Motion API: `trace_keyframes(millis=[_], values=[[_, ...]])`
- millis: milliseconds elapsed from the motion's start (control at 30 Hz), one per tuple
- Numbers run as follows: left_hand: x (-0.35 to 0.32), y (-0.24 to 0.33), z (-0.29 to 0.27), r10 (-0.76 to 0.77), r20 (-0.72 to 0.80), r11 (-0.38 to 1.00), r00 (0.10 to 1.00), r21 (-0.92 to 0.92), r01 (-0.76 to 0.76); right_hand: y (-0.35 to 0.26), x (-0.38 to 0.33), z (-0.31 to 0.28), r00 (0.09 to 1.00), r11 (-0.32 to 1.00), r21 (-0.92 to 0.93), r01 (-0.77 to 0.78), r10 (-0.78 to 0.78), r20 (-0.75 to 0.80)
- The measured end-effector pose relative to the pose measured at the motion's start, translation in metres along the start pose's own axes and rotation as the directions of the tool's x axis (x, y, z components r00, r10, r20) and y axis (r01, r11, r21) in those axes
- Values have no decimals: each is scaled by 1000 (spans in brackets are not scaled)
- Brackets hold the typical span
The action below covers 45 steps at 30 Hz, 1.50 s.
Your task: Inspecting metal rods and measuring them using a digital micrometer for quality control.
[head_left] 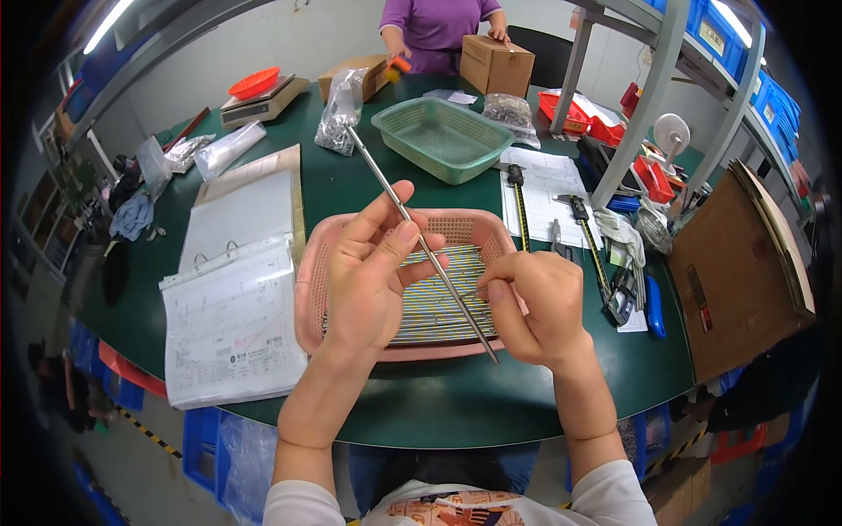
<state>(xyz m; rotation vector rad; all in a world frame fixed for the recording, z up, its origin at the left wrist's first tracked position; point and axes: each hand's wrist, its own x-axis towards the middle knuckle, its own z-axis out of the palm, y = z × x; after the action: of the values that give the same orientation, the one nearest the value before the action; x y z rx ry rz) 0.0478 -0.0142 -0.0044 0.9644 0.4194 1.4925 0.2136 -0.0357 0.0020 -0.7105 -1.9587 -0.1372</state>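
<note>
Nearest, the lower end of a slim metal rod points down toward the table edge, just left of the right hand, whose fingers are curled in; whether they pinch anything I cannot tell. The left hand, apart from the right, grips the rod between thumb and fingers, so it slants up and away to the left, its far end beyond the fingertips. Below both hands sits a pink basket of similar rods; farther back are a green basket and a cardboard box.
</note>
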Motion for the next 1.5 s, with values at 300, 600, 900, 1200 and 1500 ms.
trace_keyframes(millis=[300,600,900,1200,1500], values=[[0,0,1,3,-58,1000,998,2,-3,0,-1,2,1000,1000,7,-1,1,-19],[0,1,-4,-35,-74,999,997,-25,33,-5,0,8,999,997,-76,33,-31,19],[1,3,-2,245,-100,937,964,281,-209,-3,4,-6,994,997,-77,23,-31,-102],[55,-58,-49,-25,603,-97,798,793,-602,4,3,-36,950,1000,24,8,0,-311],[66,-87,-88,-230,514,-358,826,745,-563,4,4,-46,927,1000,28,12,-1,-374]])
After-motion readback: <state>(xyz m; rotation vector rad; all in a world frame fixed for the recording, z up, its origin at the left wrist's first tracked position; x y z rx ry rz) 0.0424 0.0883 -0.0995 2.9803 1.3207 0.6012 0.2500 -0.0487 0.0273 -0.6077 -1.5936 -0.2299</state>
